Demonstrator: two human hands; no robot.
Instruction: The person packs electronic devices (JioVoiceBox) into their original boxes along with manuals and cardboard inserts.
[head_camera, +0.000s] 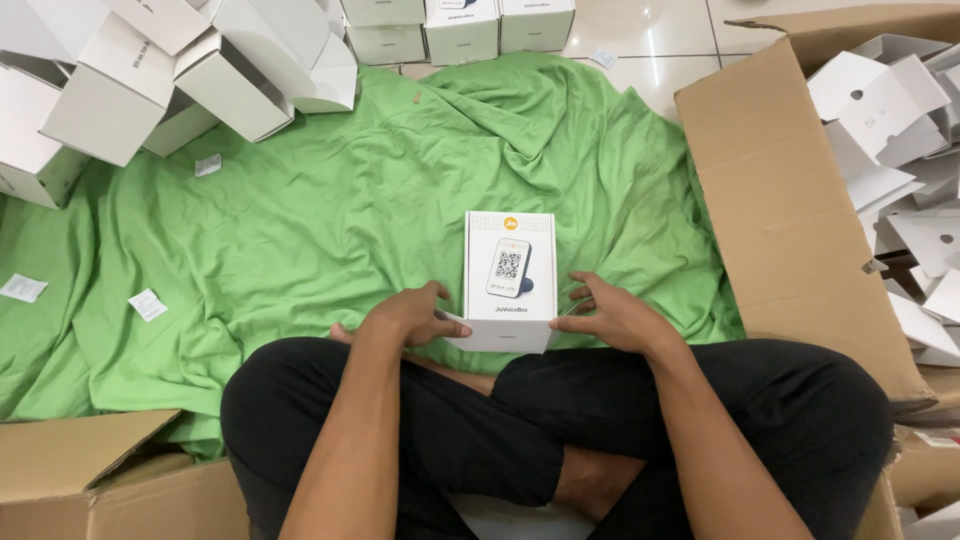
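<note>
Over the lap at 6 o'clock on the green cloth (330, 215), left hand (408, 318) and right hand (612, 318) clamp fingers on a white product box's (508, 275) sides — looks light, stiff cardboard, crushable, best gripped at side walls.

Both bare forearms extend forward from the bottom edge of the view and converge toward the centre. The left hand (408, 318) is palm-down, knuckles up, wrist nearly straight, thumb pointing right and fingers curled inward. The right hand (612, 318) mirrors it: palm turned inward, fingers (583, 292) spread and slightly bent, thumb low and pointing left. The two hands sit at the same height, apart from each other, neither one closed into a fist. The legs are crossed in a seated position, in black trousers, knees spread to either side. The forearms pass above the thighs; a bare shin shows below them.
</note>
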